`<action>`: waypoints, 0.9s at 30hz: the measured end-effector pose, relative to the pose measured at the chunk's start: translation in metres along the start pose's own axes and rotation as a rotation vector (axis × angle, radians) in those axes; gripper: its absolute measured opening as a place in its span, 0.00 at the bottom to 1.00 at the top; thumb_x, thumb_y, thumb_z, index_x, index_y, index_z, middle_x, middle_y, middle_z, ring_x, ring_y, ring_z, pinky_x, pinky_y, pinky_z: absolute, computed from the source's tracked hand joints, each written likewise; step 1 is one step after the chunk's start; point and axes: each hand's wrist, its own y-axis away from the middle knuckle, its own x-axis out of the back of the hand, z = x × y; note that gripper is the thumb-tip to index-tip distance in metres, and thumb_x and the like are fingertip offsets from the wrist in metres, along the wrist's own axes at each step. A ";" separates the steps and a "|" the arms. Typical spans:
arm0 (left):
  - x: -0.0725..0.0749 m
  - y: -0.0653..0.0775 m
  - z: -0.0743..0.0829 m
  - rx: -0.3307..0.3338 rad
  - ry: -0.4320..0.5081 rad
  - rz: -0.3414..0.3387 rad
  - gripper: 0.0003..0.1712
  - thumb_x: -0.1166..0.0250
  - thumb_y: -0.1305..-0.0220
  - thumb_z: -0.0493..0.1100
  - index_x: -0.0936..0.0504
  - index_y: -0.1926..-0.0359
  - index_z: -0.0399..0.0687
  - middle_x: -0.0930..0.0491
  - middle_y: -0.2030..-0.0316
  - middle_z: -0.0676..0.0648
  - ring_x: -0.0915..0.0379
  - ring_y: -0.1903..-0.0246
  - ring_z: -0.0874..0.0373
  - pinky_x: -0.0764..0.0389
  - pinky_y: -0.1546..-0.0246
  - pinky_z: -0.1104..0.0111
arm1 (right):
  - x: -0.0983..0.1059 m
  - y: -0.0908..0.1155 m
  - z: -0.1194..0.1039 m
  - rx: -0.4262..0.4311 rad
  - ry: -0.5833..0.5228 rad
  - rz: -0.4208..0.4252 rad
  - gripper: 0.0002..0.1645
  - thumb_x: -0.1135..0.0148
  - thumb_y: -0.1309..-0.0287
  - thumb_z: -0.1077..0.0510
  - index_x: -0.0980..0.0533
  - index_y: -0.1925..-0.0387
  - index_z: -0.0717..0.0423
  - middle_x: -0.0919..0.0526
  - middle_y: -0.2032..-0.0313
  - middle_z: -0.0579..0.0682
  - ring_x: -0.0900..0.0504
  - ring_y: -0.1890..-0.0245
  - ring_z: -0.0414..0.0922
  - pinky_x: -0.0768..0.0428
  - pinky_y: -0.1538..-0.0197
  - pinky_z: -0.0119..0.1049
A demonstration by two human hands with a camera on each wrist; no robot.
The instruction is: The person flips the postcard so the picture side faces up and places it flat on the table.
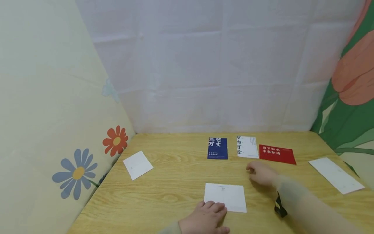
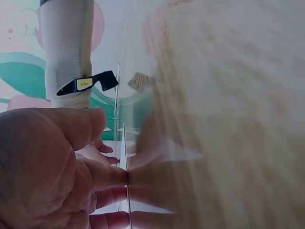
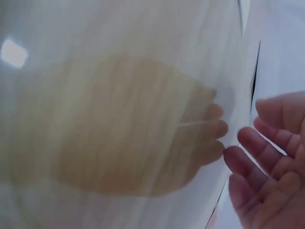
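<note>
My left hand lies with extended fingers on the lower left corner of a white card with small faint print. The left wrist view shows its fingertips at the card's thin edge. Loosely bent and holding nothing, my right hand is low over the table just in front of a white card with black characters. A red card with white characters lies behind that hand, and a blue card with white characters farther left. In the right wrist view, the fingertips are near the glossy tabletop.
A pale card rests near the table's left edge, and a longer white card near its right edge. The wood-grain table meets a white cloth backdrop at the back. Flower-patterned panels stand on both sides.
</note>
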 end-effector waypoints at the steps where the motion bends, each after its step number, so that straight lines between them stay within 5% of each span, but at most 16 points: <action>1: 0.000 0.000 0.000 0.000 0.002 0.000 0.38 0.56 0.34 0.72 0.30 0.34 0.56 0.33 0.36 0.59 0.37 0.41 0.60 0.32 0.50 0.61 | -0.001 0.001 -0.004 0.005 -0.028 -0.018 0.16 0.35 0.45 0.61 0.23 0.54 0.59 0.20 0.59 0.49 0.22 0.56 0.49 0.25 0.49 0.50; 10: 0.009 -0.005 -0.011 -0.031 0.167 -0.022 0.32 0.48 0.35 0.67 0.26 0.37 0.58 0.30 0.40 0.60 0.36 0.42 0.60 0.32 0.45 0.56 | -0.017 0.008 -0.032 -0.010 -0.122 -0.139 0.23 0.23 0.59 0.54 0.23 0.59 0.52 0.24 0.64 0.45 0.26 0.60 0.44 0.27 0.50 0.48; 14: 0.013 -0.012 -0.021 -0.086 0.243 -0.045 0.29 0.45 0.34 0.63 0.24 0.39 0.57 0.27 0.45 0.59 0.34 0.46 0.63 0.31 0.45 0.63 | -0.022 0.009 -0.039 -0.010 -0.099 -0.153 0.23 0.21 0.61 0.55 0.24 0.62 0.51 0.26 0.66 0.46 0.29 0.63 0.44 0.28 0.54 0.45; 20: 0.013 -0.023 -0.035 -0.214 0.227 0.027 0.21 0.39 0.35 0.54 0.18 0.46 0.52 0.24 0.51 0.57 0.31 0.52 0.67 0.31 0.50 0.76 | -0.024 0.010 -0.043 -0.031 -0.078 -0.139 0.23 0.21 0.63 0.58 0.25 0.65 0.52 0.28 0.67 0.47 0.31 0.65 0.45 0.29 0.57 0.43; 23: 0.015 -0.028 -0.042 -0.179 0.333 -0.003 0.17 0.36 0.37 0.51 0.17 0.49 0.52 0.24 0.53 0.57 0.31 0.56 0.69 0.30 0.53 0.76 | -0.024 0.009 -0.043 -0.037 -0.072 -0.138 0.22 0.21 0.63 0.59 0.25 0.66 0.52 0.28 0.68 0.47 0.31 0.65 0.45 0.30 0.58 0.43; 27: 0.016 -0.034 -0.051 -0.038 0.460 -0.004 0.15 0.31 0.43 0.47 0.16 0.54 0.52 0.26 0.57 0.58 0.33 0.62 0.69 0.29 0.58 0.75 | -0.025 0.008 -0.042 -0.055 -0.069 -0.146 0.21 0.21 0.62 0.60 0.25 0.66 0.52 0.28 0.68 0.48 0.31 0.66 0.45 0.30 0.58 0.43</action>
